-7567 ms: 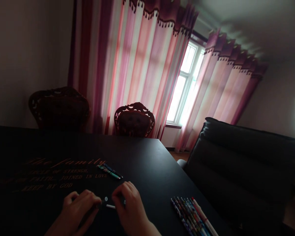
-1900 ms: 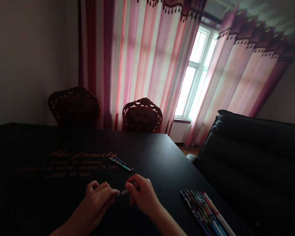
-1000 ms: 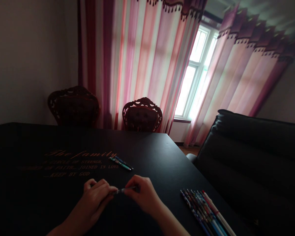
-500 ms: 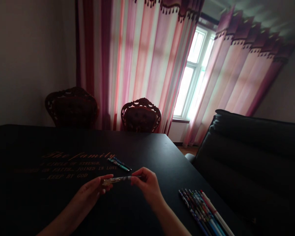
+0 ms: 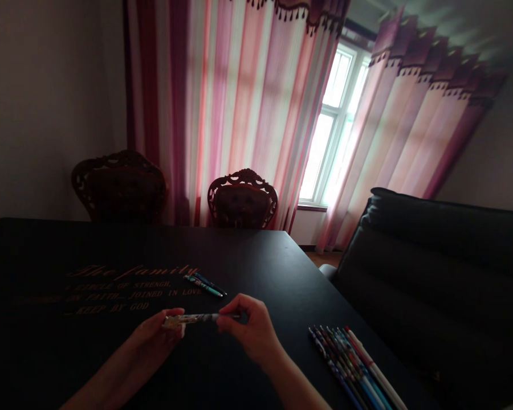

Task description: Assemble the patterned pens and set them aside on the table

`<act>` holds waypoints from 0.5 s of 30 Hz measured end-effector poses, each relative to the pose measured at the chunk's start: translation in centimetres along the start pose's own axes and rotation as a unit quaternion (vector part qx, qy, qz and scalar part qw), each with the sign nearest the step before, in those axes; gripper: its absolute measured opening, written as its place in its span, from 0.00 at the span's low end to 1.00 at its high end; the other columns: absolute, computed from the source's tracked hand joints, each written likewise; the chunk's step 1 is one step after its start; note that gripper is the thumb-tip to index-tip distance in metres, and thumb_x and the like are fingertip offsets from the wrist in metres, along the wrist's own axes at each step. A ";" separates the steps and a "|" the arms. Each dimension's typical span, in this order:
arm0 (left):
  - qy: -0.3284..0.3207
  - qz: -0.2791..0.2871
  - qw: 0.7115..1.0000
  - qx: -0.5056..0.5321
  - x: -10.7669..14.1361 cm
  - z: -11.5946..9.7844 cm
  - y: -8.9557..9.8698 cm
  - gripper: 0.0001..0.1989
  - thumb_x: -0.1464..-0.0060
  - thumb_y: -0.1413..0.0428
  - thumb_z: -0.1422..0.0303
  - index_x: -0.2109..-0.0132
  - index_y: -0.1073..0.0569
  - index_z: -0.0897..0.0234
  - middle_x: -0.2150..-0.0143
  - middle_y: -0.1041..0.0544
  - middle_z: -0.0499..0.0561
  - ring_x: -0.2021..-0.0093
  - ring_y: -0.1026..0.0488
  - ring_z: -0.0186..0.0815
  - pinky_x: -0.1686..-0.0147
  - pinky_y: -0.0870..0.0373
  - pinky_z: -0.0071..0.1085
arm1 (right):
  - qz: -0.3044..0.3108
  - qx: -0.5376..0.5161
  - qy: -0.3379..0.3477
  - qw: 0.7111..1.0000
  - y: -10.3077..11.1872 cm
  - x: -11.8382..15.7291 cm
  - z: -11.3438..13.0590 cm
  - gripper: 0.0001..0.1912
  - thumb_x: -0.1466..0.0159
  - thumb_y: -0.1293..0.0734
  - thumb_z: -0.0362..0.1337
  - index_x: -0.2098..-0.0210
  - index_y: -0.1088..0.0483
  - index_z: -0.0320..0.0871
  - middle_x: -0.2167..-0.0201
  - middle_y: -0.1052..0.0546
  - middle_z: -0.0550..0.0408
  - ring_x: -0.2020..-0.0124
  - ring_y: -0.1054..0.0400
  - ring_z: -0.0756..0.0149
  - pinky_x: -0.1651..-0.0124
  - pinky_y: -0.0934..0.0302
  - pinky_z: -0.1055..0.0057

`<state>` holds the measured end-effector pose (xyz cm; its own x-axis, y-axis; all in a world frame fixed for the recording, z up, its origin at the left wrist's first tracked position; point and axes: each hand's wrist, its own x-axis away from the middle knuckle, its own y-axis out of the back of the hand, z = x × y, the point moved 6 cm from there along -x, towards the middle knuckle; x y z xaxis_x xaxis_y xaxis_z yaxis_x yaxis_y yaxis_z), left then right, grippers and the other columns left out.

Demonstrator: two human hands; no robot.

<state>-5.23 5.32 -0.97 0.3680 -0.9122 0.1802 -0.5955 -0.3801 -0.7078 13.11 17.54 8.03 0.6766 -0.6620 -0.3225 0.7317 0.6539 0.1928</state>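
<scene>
A slim pen (image 5: 199, 318) with a patterned barrel is held level between my two hands, above the dark table (image 5: 248, 256). My left hand (image 5: 165, 330) has its fingers closed round the pen's left end, where a pale, gold-toned part shows. My right hand (image 5: 245, 322) pinches the other end between thumb and forefinger, and a thin tip sticks out past the fingers. Beyond the hands, a teal pen (image 5: 205, 286) and a dark pen (image 5: 211, 283) lie side by side on the table.
Several pens (image 5: 348, 361) lie in a row at the table's right edge, a white and red one (image 5: 374, 364) outermost. A black leather chair (image 5: 436, 273) stands at the right. Two carved chairs (image 5: 243, 202) are behind the table, before striped curtains (image 5: 239, 114).
Both hands have moved a little left with the pen, and the pen lies more level. The view has shifted slightly.
</scene>
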 end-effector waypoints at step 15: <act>-0.075 0.010 0.966 -0.246 -2.0 -0.5 -0.2 0.24 0.47 0.42 0.47 0.50 0.22 0.57 0.58 0.19 0.51 0.61 0.27 0.38 0.64 0.30 0.27 | -0.054 0.373 0.036 0.925 4.3 4.0 2.6 0.02 0.42 0.28 0.33 0.69 0.24 0.48 0.66 0.24 0.58 0.60 0.32 0.65 0.49 0.43 0.67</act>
<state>-6.22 7.15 -0.81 0.4303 -0.9016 0.0434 -0.8573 -0.4233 -0.2931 19.19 16.71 9.97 0.6086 -0.6654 -0.4322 0.6660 0.1322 0.7342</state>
